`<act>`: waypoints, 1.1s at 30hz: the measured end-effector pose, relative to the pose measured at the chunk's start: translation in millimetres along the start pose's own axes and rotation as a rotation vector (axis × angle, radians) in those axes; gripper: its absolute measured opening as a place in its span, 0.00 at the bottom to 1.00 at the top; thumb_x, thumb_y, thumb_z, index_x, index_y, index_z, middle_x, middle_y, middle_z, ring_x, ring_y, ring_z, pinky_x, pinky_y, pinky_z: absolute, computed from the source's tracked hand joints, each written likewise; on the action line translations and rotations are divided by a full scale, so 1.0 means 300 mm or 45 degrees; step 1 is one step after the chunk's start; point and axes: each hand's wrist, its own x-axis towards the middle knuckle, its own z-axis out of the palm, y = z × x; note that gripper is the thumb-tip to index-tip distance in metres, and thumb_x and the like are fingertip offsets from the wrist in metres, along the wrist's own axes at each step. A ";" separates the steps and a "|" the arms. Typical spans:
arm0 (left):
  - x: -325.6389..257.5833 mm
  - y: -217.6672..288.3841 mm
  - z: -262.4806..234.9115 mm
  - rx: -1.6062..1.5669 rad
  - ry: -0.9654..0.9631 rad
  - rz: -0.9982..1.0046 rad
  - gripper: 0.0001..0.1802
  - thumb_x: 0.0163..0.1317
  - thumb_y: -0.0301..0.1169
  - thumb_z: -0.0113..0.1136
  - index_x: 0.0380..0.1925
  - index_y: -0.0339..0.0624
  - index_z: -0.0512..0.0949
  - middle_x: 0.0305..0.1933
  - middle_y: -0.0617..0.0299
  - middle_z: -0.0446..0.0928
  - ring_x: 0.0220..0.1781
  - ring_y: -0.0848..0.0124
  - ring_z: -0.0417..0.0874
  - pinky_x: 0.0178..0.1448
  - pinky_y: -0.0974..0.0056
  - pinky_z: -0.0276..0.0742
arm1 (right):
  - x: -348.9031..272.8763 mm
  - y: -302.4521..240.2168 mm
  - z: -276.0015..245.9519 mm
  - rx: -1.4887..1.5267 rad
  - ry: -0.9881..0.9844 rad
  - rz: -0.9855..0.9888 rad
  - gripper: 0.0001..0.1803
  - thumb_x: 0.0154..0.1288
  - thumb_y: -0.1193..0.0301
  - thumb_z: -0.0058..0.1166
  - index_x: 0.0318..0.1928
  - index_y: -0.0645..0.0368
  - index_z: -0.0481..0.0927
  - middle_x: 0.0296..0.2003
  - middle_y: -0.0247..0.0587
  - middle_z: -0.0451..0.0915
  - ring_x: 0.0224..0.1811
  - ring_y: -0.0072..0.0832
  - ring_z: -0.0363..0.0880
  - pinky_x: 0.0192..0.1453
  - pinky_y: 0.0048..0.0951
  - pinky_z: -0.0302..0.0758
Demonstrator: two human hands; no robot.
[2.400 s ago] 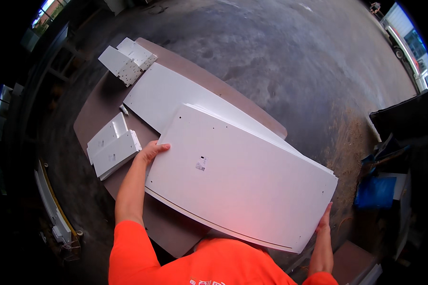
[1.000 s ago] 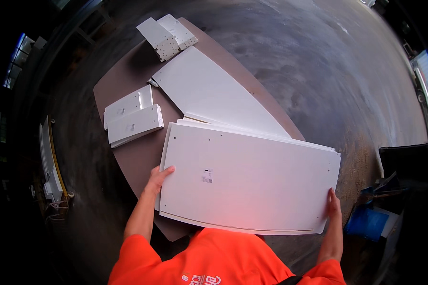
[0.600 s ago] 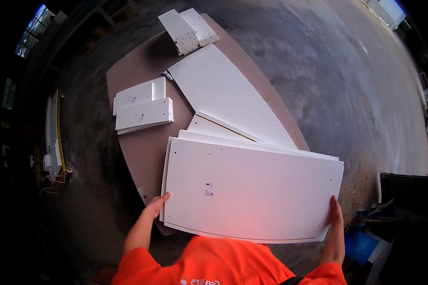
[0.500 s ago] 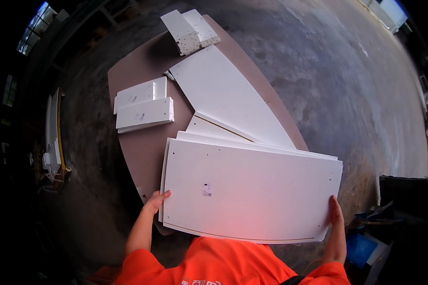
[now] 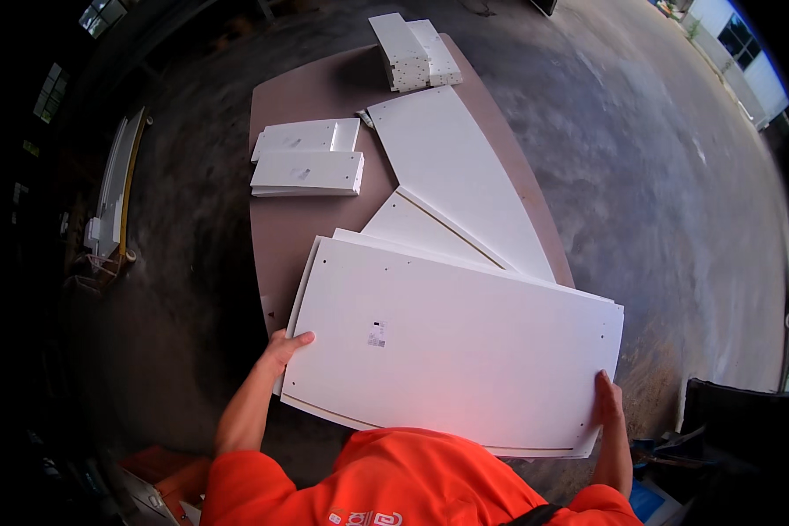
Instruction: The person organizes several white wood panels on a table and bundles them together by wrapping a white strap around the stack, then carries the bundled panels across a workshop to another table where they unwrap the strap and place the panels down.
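I have a stack of white panels [image 5: 465, 351] between both hands, low in the head view, its near edge close against the orange shirt [image 5: 438, 473]. At the stack's left edge my left hand [image 5: 282, 352] is closed on it: the thumb lies over the top face, the edge sits in the crook behind it, and the other fingers are out of sight. My right hand [image 5: 611, 401] clasps the opposite edge, with digits along that side; I can't tell how far they reach underneath. A printed label [image 5: 377, 334] lies on the top face, nearer the left thumb than the right hand. Beyond the stack's far edge, a grooved white panel [image 5: 425, 228] and a long white panel [image 5: 465, 167] lie over the brown tabletop [image 5: 294, 254].
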 end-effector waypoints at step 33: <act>-0.829 -0.764 -1.551 -0.752 0.760 0.243 0.37 0.44 0.46 0.79 0.49 0.32 0.79 0.45 0.54 0.82 0.45 0.64 0.84 0.47 0.58 0.81 | -0.733 -0.170 2.115 -0.740 -0.858 -0.467 0.41 0.63 0.44 0.56 0.59 0.70 0.71 0.51 0.48 0.75 0.51 0.41 0.74 0.57 0.45 0.71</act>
